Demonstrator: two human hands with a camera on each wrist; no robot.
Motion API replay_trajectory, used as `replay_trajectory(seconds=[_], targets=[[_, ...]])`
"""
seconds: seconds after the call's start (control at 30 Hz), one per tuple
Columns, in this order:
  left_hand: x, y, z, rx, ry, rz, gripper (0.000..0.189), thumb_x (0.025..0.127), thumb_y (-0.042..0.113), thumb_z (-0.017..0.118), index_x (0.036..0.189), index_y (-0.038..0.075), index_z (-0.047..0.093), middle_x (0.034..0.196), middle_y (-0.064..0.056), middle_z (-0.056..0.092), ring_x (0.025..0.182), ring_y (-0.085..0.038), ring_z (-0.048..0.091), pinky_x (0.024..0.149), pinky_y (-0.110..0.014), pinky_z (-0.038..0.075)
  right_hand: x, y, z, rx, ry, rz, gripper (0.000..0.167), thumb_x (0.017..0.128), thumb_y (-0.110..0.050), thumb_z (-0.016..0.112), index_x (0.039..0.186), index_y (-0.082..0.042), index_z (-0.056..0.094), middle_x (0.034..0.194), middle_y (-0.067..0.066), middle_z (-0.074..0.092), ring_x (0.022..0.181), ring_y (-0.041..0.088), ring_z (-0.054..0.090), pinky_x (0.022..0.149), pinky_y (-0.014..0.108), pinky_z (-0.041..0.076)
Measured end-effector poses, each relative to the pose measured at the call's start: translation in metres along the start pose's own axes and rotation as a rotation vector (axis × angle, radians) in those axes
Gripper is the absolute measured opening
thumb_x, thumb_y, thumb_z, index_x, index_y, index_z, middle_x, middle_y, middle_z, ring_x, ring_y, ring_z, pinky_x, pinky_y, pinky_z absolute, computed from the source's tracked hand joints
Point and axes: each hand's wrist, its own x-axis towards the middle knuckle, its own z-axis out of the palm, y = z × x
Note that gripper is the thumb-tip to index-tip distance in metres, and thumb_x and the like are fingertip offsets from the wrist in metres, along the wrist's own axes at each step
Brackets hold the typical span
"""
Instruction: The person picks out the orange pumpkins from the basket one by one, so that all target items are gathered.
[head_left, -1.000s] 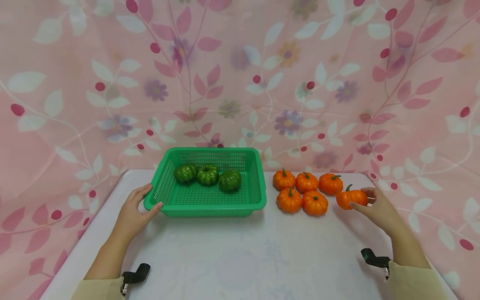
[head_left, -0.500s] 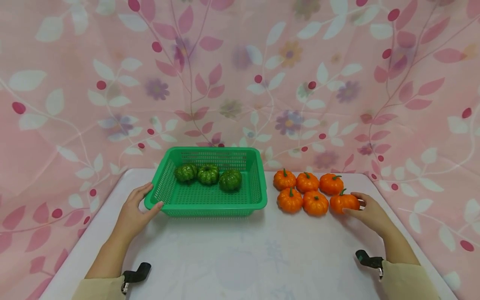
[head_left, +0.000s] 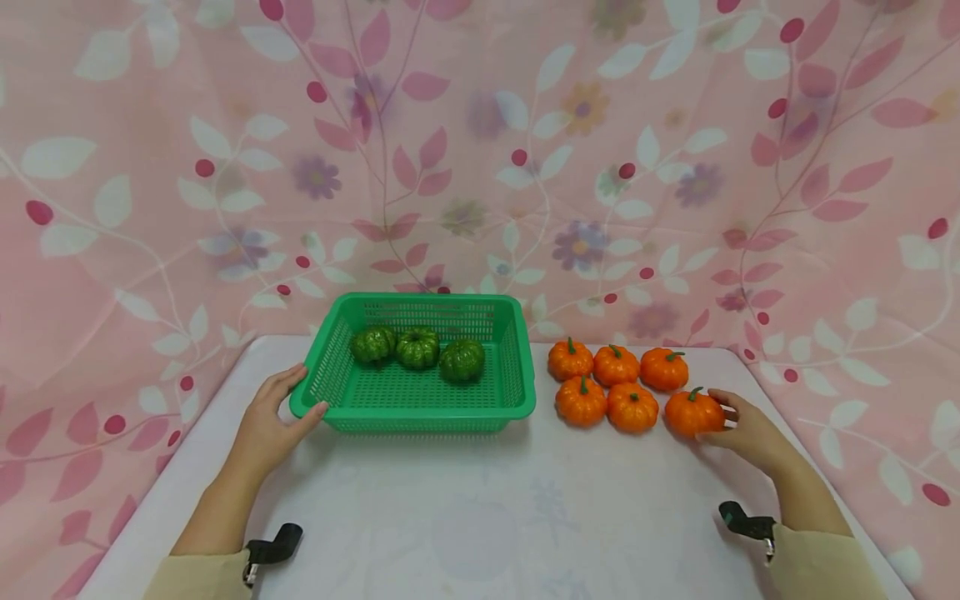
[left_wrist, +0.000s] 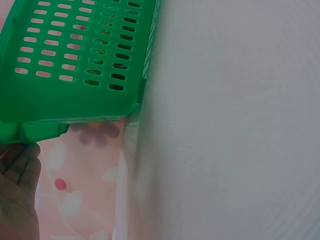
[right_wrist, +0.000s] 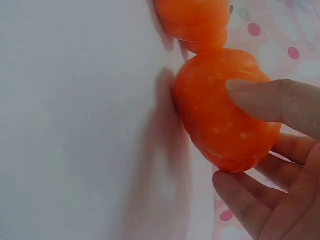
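In the head view my left hand (head_left: 272,421) rests spread at the left front corner of a green plastic basket (head_left: 420,414), thumb on the front rim and fingers on the side. The left wrist view shows those fingertips (left_wrist: 32,150) against the underside of the rim. Three glossy green pumpkins (head_left: 417,348) lie in the basket. With thumb and fingers around its right side, my right hand (head_left: 752,431) holds a small orange pumpkin (head_left: 690,412). In the right wrist view the thumb (right_wrist: 250,95) lies across this pumpkin, with fingers beneath and behind it.
Several other orange pumpkins (head_left: 632,408) sit in two rows between the basket and my right hand. All stand on a white-covered table (head_left: 480,508). A pink floral cloth (head_left: 480,167) hangs directly behind the table.
My right hand has brought the orange pumpkin left and down to beside the front row, then shifted it slightly right and nearer. My left hand and the basket stay put.
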Motion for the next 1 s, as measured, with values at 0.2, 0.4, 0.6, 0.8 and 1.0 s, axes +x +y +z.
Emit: replay_trajectory(seconds=[0.2,0.4,0.6,0.8,1.0], targets=[[0.000,0.000,-0.001,-0.002,-0.001,-0.003,0.071,0.087,0.028,0.079,0.145,-0.001,0.049,0.147,-0.020,0.046,0.136,-0.046,0.040,0.103,-0.070,0.035,-0.002,-0.001,-0.003,-0.048,-0.019,0.016,0.083,0.093,-0.036,0.071,0.146,0.015,0.032,0.143,0.039,0.039,0.126,0.058,0.041,0.097,0.067,0.044],[0.000,-0.002,0.000,-0.006,-0.003,0.001,0.072,0.087,0.027,0.079,0.146,0.000,0.049,0.147,-0.019,0.047,0.136,-0.045,0.040,0.103,-0.070,0.035,-0.005,0.001,-0.010,-0.036,-0.073,0.079,0.084,0.092,-0.034,0.072,0.147,0.012,0.030,0.143,0.041,0.036,0.125,0.058,0.041,0.098,0.068,0.043],[0.000,-0.003,0.000,-0.007,0.005,0.005,0.071,0.086,0.027,0.080,0.145,0.000,0.050,0.147,-0.018,0.047,0.136,-0.045,0.041,0.104,-0.069,0.035,-0.001,0.002,-0.007,-0.032,-0.068,0.086,0.086,0.090,-0.037,0.074,0.148,0.011,0.031,0.144,0.040,0.037,0.125,0.057,0.042,0.098,0.067,0.044],[0.000,-0.002,0.000,-0.007,0.008,0.012,0.071,0.086,0.026,0.080,0.144,-0.001,0.050,0.146,-0.019,0.047,0.136,-0.045,0.041,0.103,-0.070,0.036,0.005,-0.002,-0.003,-0.021,-0.053,0.081,0.086,0.091,-0.039,0.074,0.148,0.011,0.032,0.145,0.038,0.036,0.125,0.056,0.042,0.098,0.066,0.044],[0.000,-0.002,0.000,-0.005,0.003,0.005,0.071,0.087,0.027,0.079,0.145,-0.001,0.049,0.147,-0.019,0.047,0.136,-0.045,0.041,0.103,-0.070,0.036,0.010,-0.006,0.003,-0.007,-0.051,0.087,0.087,0.090,-0.040,0.074,0.148,0.010,0.032,0.146,0.037,0.035,0.125,0.055,0.042,0.099,0.066,0.043]])
